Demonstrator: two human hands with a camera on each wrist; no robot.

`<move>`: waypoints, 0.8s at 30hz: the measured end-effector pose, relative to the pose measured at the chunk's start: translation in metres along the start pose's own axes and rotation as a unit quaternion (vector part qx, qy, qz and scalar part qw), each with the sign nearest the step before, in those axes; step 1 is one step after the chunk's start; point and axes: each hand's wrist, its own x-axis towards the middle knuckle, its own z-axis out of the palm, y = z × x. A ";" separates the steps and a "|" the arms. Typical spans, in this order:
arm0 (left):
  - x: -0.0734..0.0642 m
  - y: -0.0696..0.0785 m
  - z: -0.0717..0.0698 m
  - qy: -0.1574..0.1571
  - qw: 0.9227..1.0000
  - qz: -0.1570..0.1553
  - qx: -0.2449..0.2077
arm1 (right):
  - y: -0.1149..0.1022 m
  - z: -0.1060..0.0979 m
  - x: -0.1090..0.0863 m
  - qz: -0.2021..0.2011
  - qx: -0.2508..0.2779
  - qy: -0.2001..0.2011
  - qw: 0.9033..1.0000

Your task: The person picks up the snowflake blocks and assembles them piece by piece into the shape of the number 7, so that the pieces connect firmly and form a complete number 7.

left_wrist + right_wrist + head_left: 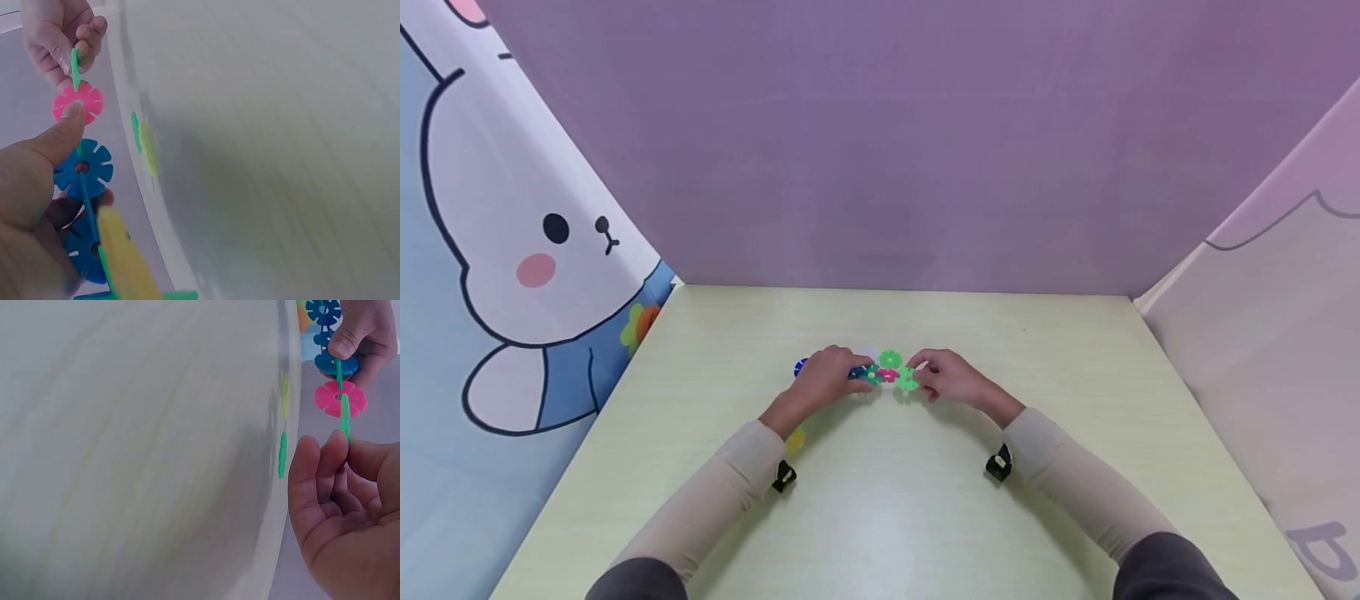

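My left hand (827, 375) grips a chain of slotted plastic snowflake discs, with the thumb along one side. In the left wrist view, blue discs (94, 167) run through that hand. Beyond its thumb a pink disc (325, 398) stands out from the chain. My right hand (951, 377) pinches a light green disc (345, 415) edge-on between thumb and index finger. The green disc meets the pink one at the chain's right end. Close to the left wrist camera is a blurred yellow disc (122, 253). My left hand hides part of the chain.
Behind the chain, a loose green disc (891, 359) lies on the pale table (880, 517). A yellow disc (285, 394) lies near it. A purple panel (880, 167) rises at the back edge, with printed cloth (550, 200) on the left.
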 end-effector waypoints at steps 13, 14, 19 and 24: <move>0.000 0.004 -0.006 0.007 1.000 0.009 0.025 | -0.007 0.003 0.001 -0.007 0.019 0.000 1.000; 0.000 0.004 -0.006 0.008 1.000 0.010 0.028 | -0.007 0.004 0.002 -0.008 0.020 0.001 1.000; -0.001 0.006 -0.007 0.010 0.999 0.011 0.037 | -0.009 0.008 0.003 -0.001 0.033 0.010 0.999; -0.001 0.007 -0.008 0.005 0.999 0.012 0.040 | -0.010 0.009 0.002 0.010 0.047 0.016 0.999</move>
